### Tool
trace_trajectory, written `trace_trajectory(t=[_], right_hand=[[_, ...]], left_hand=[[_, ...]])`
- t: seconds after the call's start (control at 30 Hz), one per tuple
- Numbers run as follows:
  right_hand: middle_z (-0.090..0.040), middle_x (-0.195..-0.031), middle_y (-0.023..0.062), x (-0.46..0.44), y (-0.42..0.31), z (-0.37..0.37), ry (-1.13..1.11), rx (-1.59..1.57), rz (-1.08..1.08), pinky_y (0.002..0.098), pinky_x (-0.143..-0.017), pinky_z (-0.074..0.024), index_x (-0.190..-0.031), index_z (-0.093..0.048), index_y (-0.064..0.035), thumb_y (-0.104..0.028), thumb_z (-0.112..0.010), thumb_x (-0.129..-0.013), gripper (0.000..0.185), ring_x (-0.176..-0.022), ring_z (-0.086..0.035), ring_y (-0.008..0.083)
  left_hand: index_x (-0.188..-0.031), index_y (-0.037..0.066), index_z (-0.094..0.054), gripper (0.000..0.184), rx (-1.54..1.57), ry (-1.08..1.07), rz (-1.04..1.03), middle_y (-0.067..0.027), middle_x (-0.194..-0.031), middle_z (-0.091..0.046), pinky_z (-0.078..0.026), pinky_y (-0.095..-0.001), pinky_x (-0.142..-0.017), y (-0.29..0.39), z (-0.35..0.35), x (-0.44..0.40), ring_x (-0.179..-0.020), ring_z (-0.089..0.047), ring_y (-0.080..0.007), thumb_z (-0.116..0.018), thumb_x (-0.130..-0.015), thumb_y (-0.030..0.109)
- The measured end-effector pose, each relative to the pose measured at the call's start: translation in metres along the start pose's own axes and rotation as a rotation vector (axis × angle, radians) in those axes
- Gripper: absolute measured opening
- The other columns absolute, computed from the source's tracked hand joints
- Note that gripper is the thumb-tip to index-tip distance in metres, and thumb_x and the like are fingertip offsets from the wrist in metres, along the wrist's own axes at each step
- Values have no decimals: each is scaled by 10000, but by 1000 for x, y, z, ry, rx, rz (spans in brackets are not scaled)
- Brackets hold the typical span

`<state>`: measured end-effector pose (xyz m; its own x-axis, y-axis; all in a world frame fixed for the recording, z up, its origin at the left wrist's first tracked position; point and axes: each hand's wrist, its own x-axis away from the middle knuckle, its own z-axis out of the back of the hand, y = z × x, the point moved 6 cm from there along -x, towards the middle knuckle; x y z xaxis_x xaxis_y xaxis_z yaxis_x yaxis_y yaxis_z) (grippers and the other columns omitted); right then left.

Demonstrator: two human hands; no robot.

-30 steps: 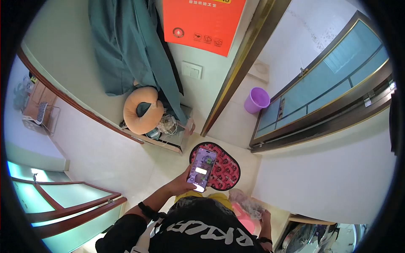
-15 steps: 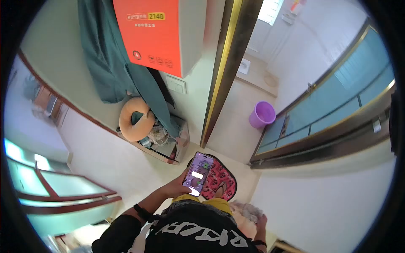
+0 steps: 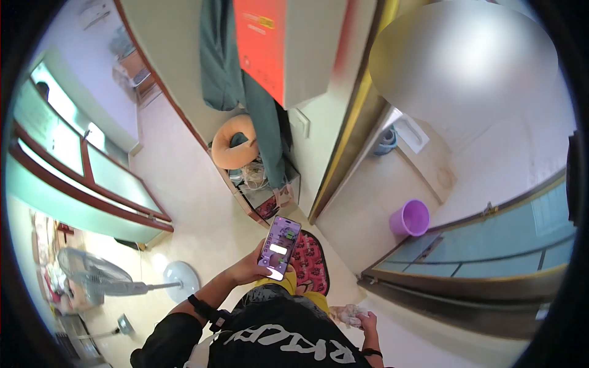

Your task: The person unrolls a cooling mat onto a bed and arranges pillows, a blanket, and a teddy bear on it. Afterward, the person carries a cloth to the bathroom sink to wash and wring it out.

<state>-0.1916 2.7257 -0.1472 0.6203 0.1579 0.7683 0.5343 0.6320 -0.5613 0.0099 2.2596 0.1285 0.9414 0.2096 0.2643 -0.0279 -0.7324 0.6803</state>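
A smartphone with a lit purple screen rests in my left hand, its thumb over the lower part of the screen. Low on the right, my right hand has its fingers closed on a crumpled whitish-pink cloth-like bundle; its exact kind is unclear. Under the phone, a red patterned floor mat lies on the pale floor, partly hidden by my yellow shorts.
A purple bucket stands beyond the doorway, near a blue-paned door. An orange-red box juts out overhead. Below it, a peach neck pillow tops a low cabinet. A standing fan is at left, near a glass-paned door.
My view has turned left, shifting the surroundings rightward and bringing the fan into sight. My left hand keeps the phone. My right hand and the bundle appear slightly further left.
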Motion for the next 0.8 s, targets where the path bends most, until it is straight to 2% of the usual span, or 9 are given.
trace_trajectory(t=[0.13, 0.33, 0.43, 0.5, 0.53, 0.57, 0.63, 0.67, 0.8], right_hand=[[-656, -820, 107, -43, -70, 19, 139, 134, 44, 354, -471, -506, -1028, -604, -2, -69, -740, -727, 337, -658, -654, 218], [-652, -869, 93, -106, -160, 35, -88, 259, 175, 330, -513, -503, -1036, -618, 4, -83, -726, -731, 335, -691, -645, 196], [-647, -849, 87, -116, -197, 63, -65, 208, 275, 324, -528, -498, -1022, -612, -2, -53, -700, -741, 299, -688, -642, 191], [-657, -902, 98, -113, -228, 68, -47, 149, 244, 329, -588, -516, -1040, -605, 4, -46, -691, -757, 300, -728, -649, 206], [-662, -928, 104, -110, -238, 74, -37, 122, 223, 332, -619, -525, -1049, -602, 7, -42, -687, -765, 300, -748, -653, 213], [-667, -954, 110, -104, -243, 81, -17, 89, 195, 335, -649, -534, -1058, -599, 10, -38, -683, -773, 301, -768, -657, 221], [-666, -949, 107, -95, -258, 87, -12, 81, 149, 340, -648, -535, -1052, -599, 6, -35, -684, -775, 292, -768, -657, 222], [-665, -945, 105, -94, -267, 86, -15, 60, 112, 346, -647, -537, -1045, -600, 3, -32, -685, -777, 283, -767, -658, 223], [-654, -802, 76, -112, -292, 90, -22, 147, 189, 326, -495, -508, -966, -614, -62, -98, -685, -759, 222, -666, -646, 181]], left_hand=[[-1476, 158, -93, 958, 70, 112, -115, -137, -1363, -433, -481, -432, -977, 9, 15, -2, -1205, -527, -283, -616, -724, -121], [-1445, 203, -214, 882, 226, 432, -147, -69, -1222, -493, -530, -435, -884, -52, 145, -19, -1069, -563, -228, -620, -728, -112], [-1381, 135, -353, 443, 494, 357, -244, -139, -1215, -560, -517, -504, -886, -44, 164, -31, -1056, -599, -305, -422, -971, 286], [-1331, 76, -450, 673, 611, 418, -285, -162, -1220, -589, -492, -521, -916, -56, 198, -41, -1053, -609, -314, -203, -969, 586], [-1345, 78, -432, 630, 600, 376, -354, -153, -1219, -588, -487, -486, -936, -59, 211, -44, -1055, -609, -301, -243, -982, 557], [-1344, 80, -432, 603, 18, 583, -448, -146, -1210, -593, -496, -468, -919, -56, 223, -39, -1049, -609, -298, -287, -983, 540], [-1330, 81, -446, 549, 33, 694, -519, -127, -1173, -607, -518, -422, -872, -59, 240, -47, -1008, -619, -281, -381, -978, 498], [-1316, 79, -459, 523, 641, 598, -508, -114, -1146, -617, -530, -395, -842, -68, 249, -58, -971, -628, -269, -429, -973, 472], [-1196, 104, -564, 351, 920, 540, -673, -27, -975, -666, -520, -290, -715, -96, 288, -69, -761, -626, -176, -544, -952, 355]])
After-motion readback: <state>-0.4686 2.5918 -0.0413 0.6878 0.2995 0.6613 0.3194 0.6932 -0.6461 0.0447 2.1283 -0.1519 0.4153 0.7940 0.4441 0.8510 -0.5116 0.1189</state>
